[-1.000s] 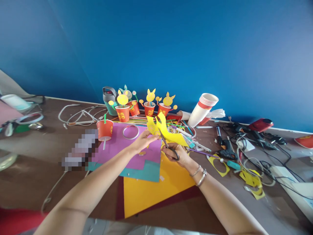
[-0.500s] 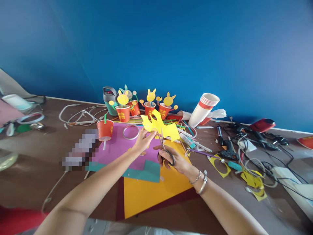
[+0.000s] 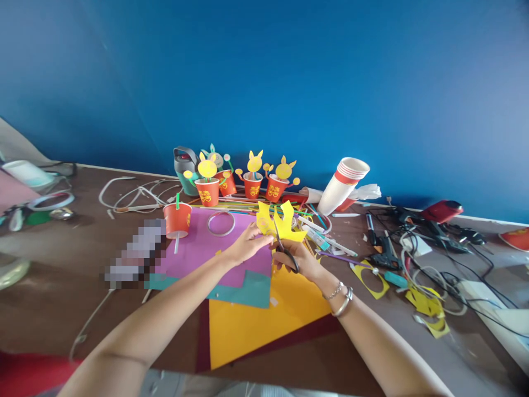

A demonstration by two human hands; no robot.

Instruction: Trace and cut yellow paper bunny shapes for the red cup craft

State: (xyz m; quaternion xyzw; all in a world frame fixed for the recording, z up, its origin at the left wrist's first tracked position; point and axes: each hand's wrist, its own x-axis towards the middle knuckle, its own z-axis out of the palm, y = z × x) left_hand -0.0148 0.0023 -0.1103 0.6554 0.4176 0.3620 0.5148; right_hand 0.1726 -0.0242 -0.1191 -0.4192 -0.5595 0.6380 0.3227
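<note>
My left hand (image 3: pixel 247 243) pinches the left part of a jagged piece of yellow paper (image 3: pixel 292 231), held above the sheets on the table. My right hand (image 3: pixel 301 260) grips dark-handled scissors (image 3: pixel 294 263), whose blades point up and lie at the paper close to my left fingertips. Below the hands lie a purple sheet (image 3: pixel 185 256), a teal sheet (image 3: pixel 252 291) and an orange-yellow sheet (image 3: pixel 248 336). Behind them stand red paper cups (image 3: pixel 206 193) with yellow bunny-eared paper heads (image 3: pixel 207 168) on top.
A red cup (image 3: pixel 177 220) with a green straw and a tape roll (image 3: pixel 221 223) sit left of centre. Stacked white cups (image 3: pixel 341 190) lean at the back. A glue gun (image 3: pixel 386 253), cables and cut yellow scraps (image 3: pixel 378 286) lie to the right. A blue wall (image 3: pixel 264 82) rises behind the table.
The yellow paper has been turned and moved slightly right and down. Both hands have shifted right with it, and the scissors still lie at the paper.
</note>
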